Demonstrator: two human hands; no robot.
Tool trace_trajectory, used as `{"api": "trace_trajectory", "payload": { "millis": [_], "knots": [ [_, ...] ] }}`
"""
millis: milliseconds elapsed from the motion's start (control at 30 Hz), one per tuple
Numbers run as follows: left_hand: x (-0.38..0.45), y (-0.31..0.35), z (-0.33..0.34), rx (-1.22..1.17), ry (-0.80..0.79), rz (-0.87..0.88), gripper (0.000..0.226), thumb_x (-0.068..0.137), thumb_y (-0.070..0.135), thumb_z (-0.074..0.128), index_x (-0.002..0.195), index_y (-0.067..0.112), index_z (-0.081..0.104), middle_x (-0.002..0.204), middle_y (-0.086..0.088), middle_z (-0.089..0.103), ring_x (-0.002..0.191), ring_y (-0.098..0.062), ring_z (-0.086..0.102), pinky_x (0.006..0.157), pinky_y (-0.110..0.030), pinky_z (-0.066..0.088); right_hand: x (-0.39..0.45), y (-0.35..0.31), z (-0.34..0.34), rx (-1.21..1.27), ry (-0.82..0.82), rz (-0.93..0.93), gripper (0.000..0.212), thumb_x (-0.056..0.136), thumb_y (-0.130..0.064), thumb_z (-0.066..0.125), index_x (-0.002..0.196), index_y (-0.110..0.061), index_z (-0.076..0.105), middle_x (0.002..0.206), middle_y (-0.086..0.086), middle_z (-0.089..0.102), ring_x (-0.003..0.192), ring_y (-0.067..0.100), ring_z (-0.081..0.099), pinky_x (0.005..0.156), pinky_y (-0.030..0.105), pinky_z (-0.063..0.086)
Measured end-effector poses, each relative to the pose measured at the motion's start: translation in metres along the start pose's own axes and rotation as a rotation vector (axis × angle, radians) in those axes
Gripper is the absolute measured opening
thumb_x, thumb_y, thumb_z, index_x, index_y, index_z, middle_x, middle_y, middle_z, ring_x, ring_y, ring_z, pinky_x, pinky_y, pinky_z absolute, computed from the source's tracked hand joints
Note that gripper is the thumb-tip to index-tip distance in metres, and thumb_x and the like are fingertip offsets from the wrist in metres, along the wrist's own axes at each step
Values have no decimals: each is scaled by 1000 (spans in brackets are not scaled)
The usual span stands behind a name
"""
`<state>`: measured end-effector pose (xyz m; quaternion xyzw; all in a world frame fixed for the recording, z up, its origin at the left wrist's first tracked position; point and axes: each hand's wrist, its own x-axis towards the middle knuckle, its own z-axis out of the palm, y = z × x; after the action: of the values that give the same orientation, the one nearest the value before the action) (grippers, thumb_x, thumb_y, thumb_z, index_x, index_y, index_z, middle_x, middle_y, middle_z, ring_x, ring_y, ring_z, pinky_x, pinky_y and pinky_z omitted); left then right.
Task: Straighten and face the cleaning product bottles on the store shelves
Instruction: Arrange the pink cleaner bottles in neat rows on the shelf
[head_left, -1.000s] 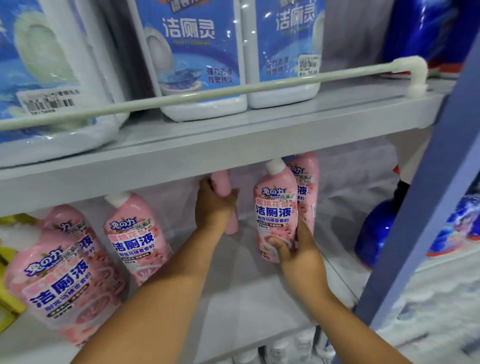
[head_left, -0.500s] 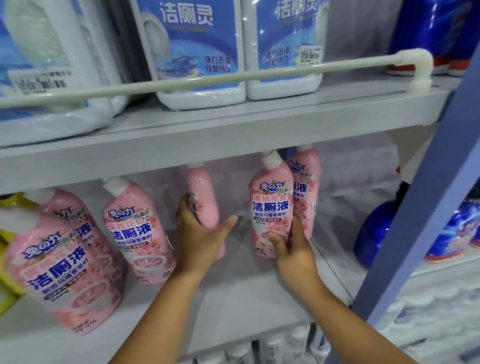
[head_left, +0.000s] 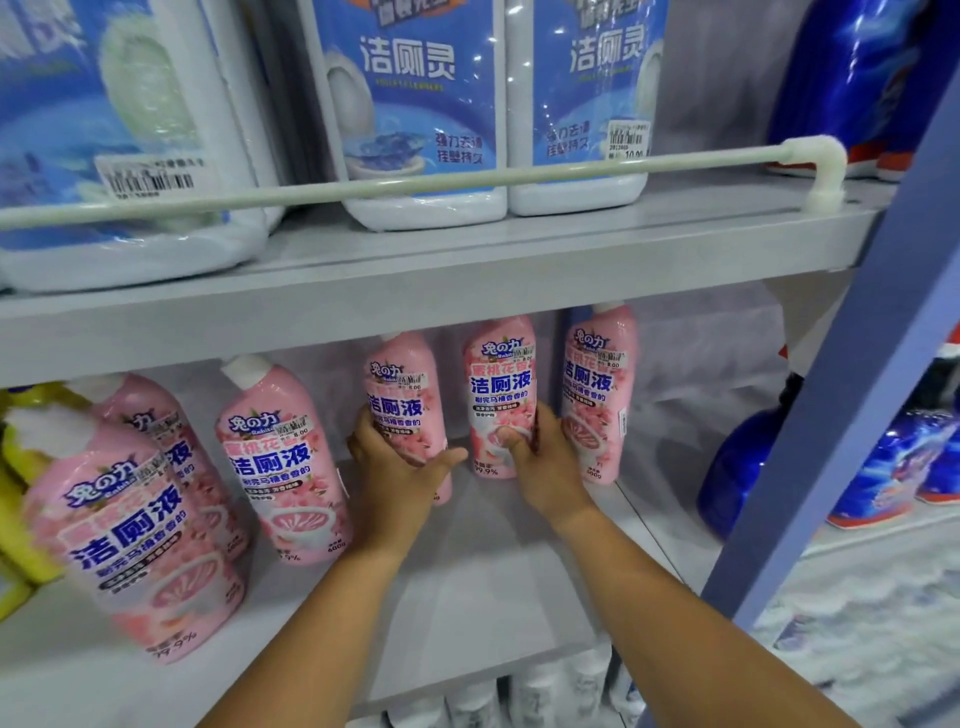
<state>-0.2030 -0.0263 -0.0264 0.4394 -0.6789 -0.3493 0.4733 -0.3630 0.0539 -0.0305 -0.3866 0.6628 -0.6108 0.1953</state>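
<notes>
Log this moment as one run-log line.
left hand: grips pink bottle, label forward | right hand: grips neighbouring pink bottle | both upright on lower shelf | facing underway

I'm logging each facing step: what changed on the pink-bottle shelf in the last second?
The left hand turned its pink bottle from edge-on to label-forward, bringing it beside the neighbour. The right hand kept gripping the next pink bottle. The other pink bottles stayed put.
</notes>
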Motion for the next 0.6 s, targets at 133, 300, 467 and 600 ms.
{"api": "trace_trajectory", "payload": {
  "millis": [133, 300, 467, 600],
  "knots": [
    [-6, -19, 4, -45, -15, -30, 99, 64, 19, 96, 141, 21, 35, 133, -5, 60, 115, -25, 63, 95, -43, 53, 8, -2, 1, 2, -44, 3, 37, 98, -8, 60, 132, -20, 54, 124, -5, 69, 106, -3, 65, 79, 4, 49],
    [-5, -27, 17, -72, 104, -31, 105, 57, 36, 95, 141, 19, 35, 133, -9, 56, 118, -28, 60, 100, -50, 52, 19, -1, 8, 18, -62, 33, 39, 97, -6, 60, 133, -19, 51, 119, -9, 68, 97, -14, 65, 76, 3, 49],
    [11, -28, 25, 9, 201, -29, 113, 61, 27, 97, 148, 3, 30, 138, -23, 49, 125, -41, 53, 106, -53, 46, 32, 4, 14, -49, -77, 45, 41, 95, -7, 62, 133, -19, 52, 123, -3, 68, 106, 2, 66, 87, 13, 53],
    [17, -31, 26, -2, 210, -49, 113, 62, 28, 97, 150, 3, 30, 140, -23, 50, 127, -39, 53, 106, -47, 46, 44, 17, 19, -174, -13, 3, 44, 88, -25, 60, 131, -36, 54, 127, -1, 62, 112, 13, 66, 100, 40, 56]
  ]
}}
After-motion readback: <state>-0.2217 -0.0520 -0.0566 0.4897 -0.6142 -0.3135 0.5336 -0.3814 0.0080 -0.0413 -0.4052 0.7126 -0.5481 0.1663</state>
